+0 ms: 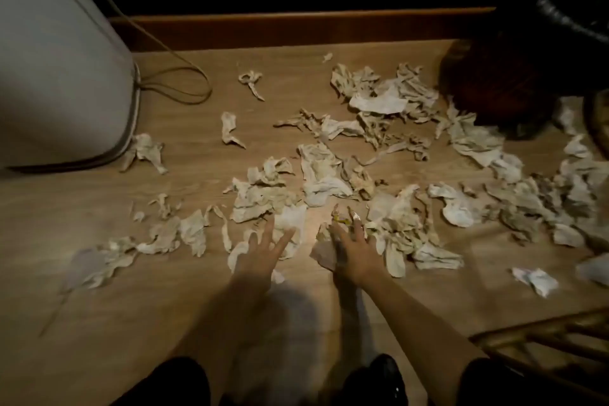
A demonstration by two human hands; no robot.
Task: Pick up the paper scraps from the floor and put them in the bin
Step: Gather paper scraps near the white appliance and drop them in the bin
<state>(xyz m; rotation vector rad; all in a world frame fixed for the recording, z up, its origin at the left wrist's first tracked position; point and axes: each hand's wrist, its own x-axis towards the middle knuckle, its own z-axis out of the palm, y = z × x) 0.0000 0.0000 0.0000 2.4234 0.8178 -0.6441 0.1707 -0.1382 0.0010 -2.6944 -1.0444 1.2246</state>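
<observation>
Several crumpled paper scraps lie scattered over the wooden floor, thickest in the middle and to the right. My left hand reaches forward with fingers spread, its tips resting on a white scrap. My right hand lies flat on the floor over a scrap, fingers extended toward a small yellowish bit. Neither hand visibly grips anything. The bin, lined with a black bag, stands at the far right top corner, mostly in darkness.
A white appliance with a looped cable stands at the left. A wooden skirting board runs along the back. A wooden frame sits at the lower right. My dark-clothed knees are at the bottom edge.
</observation>
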